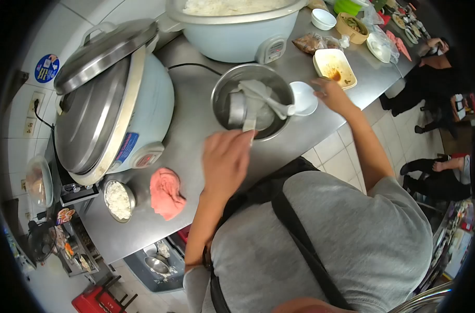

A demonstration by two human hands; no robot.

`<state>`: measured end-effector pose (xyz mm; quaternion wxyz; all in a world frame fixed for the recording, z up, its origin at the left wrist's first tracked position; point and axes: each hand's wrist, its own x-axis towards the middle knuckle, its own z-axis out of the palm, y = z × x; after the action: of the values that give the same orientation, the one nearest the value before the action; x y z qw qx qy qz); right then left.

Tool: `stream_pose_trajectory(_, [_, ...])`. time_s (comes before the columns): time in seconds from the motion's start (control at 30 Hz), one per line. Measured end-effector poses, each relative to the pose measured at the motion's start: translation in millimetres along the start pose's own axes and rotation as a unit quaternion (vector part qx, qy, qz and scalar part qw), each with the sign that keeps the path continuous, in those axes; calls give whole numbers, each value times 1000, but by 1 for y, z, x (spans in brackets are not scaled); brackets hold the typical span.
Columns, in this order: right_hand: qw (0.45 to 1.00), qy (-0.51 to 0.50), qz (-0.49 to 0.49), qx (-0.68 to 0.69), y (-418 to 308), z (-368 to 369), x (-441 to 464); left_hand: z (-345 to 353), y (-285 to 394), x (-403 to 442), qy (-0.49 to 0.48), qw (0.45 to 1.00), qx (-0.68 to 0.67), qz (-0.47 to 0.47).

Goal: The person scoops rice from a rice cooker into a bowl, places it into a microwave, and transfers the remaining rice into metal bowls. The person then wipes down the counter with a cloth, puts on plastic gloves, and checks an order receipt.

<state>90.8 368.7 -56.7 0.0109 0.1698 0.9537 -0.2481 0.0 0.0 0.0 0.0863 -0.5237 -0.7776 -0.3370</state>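
A steel basin (220,78) on the metal counter holds what looks like water, a small metal cup (238,108) and white paddle-like utensils (258,93). At its near rim, my left hand (226,159) is closed round the pale, flat handle (250,124) of one of these utensils, whose far end lies in the basin. My right hand (337,97) pinches the right rim of a small white bowl (305,99), which sits against the basin's right side. Just beyond the right hand is a square cream dish (347,73) with brown sauce remains.
Two large rice cookers (162,99) (232,39) stand along the wall. A bowl of rice (118,201) and a pink cloth (166,193) lie near the counter's left end. A grey tub (153,281) is below. Other people (430,83) are at the right.
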Motion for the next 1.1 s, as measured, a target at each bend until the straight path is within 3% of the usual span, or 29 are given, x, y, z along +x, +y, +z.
stream_pose_trajectory(0.07, [979, 122, -131, -97, -6, 33, 24, 8, 12, 22, -30, 999, -40, 5])
stream_pose_trajectory(0.1, [997, 43, -58, -10, 26, 55, 29, 44, 44, 60, -121, 993, 6, -13])
stream_pose_trajectory(0.17, [996, -66, -49, -21, 26, 32, 55, 78, 55, 104, -139, 990, 35, -5])
stream_pose_trajectory(0.23, [988, -59, -140, -39, 25, 29, 73, 93, 56, 124, -217, 972, 83, -37])
stream_pose_trajectory(0.37, [984, -84, -155, 17, 32, 2, 79, 78, 65, 138, -207, 972, 88, -70])
stream_pose_trajectory(0.53, [960, -133, -235, 69, 31, -34, 85, 41, 89, 123, 35, 968, 136, -206])
stream_pose_trajectory(0.63, [948, -154, -272, 67, 27, -59, 91, 26, 120, 95, 162, 924, 201, -282])
stream_pose_trajectory(0.7, [933, -158, -242, 212, 36, -81, 94, 39, 129, 52, 231, 895, 166, -345])
stream_pose_trajectory(0.73, [933, -158, -243, 211, 43, -89, 95, 54, 133, 34, 269, 875, 107, -388])
stream_pose_trajectory(0.77, [897, -160, -172, 374, 51, -98, 95, 74, 137, 21, 309, 849, 48, -427])
stream_pose_trajectory(0.83, [756, -180, 8, 629, 58, -120, 95, 103, 141, 3, 300, 830, 42, -468])
stream_pose_trajectory(0.87, [725, -199, 8, 659, 59, -138, 102, 110, 141, 3, 302, 829, 43, -469])
stream_pose_trajectory(0.9, [700, -159, -18, 696, 63, -146, 108, 114, 142, 7, 218, 835, 80, -499])
stream_pose_trajectory(0.93, [614, -241, -62, 749, 74, -164, 119, 116, 143, 8, 132, 832, 116, -527])
stream_pose_trajectory(1.0, [408, -295, -155, 850, 45, -188, 139, 126, 132, -2, 104, 835, 125, -526])
stream_pose_trajectory(1.07, [268, -311, -231, 882, 30, -194, 162, 135, 119, -19, 43, 857, 121, -499])
stream_pose_trajectory(1.1, [270, -310, -232, 882, 23, -197, 175, 131, 115, -15, 43, 858, 120, -497])
